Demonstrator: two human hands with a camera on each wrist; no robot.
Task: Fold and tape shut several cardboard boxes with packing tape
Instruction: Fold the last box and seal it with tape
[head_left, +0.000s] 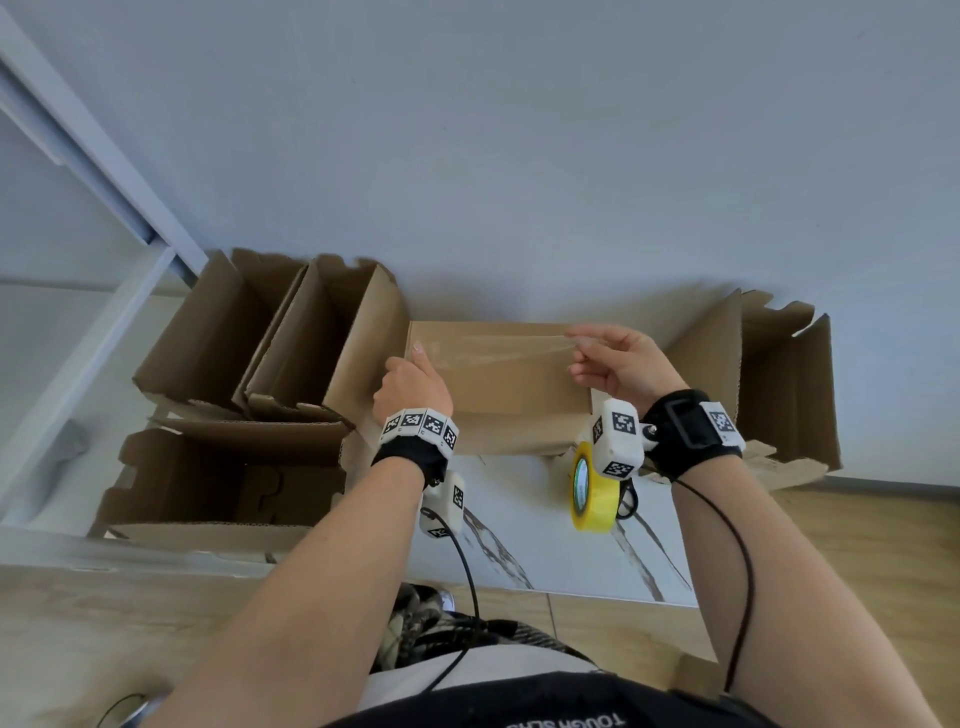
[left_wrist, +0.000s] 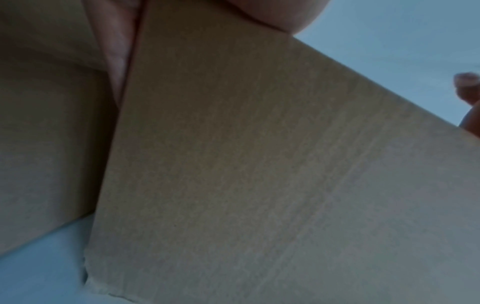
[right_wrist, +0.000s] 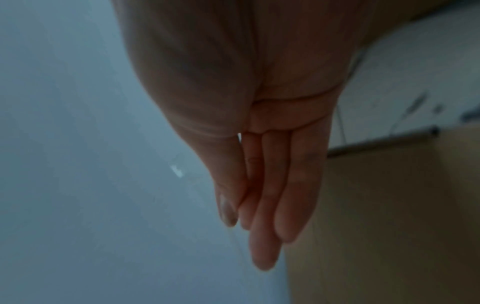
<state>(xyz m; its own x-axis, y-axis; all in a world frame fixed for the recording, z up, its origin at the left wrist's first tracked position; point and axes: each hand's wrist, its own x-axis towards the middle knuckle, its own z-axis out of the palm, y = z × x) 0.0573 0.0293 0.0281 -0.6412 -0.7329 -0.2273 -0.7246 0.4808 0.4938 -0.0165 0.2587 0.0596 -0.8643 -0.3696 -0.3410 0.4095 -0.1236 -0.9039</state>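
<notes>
Pale grey wall behind a white marble-veined surface (head_left: 524, 530): at centre lies the closed brown cardboard box (head_left: 498, 384), open boxes at nine and three o'clock. My left hand (head_left: 413, 387) presses one straight finger on the clear tape strip (head_left: 493, 345); my right hand (head_left: 618, 364) pinches its far end taut. I judge the film light, clingy, easily wrinkled, best held by its ends. Yellow tape roll (head_left: 595, 493) waits at five o'clock.

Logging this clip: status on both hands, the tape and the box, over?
Left hand presses clear tape strip onto closed box. Right hand pinches the strip's other end. Yellow tape roll stands on table, nothing obstructing.
</notes>
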